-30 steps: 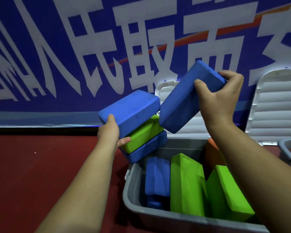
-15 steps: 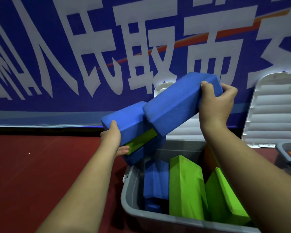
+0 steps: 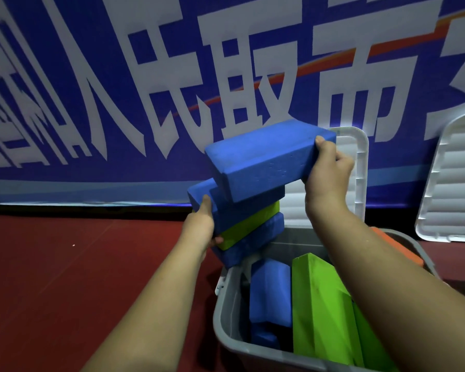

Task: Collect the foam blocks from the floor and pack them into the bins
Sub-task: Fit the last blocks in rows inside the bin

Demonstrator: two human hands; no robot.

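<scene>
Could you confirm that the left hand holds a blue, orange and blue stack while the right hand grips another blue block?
Head view: the stack in the left hand has a green middle block, not orange; the right hand does grip a blue block.

Your right hand point(image 3: 325, 170) grips one end of a blue block point(image 3: 266, 157), which lies tilted on top of a blue-green-blue stack point(image 3: 250, 221). Your left hand point(image 3: 202, 224) holds that stack above the grey bin point(image 3: 220, 318). An upright blue slab point(image 3: 270, 296) and green slabs point(image 3: 320, 304) stand inside the bin.
</scene>
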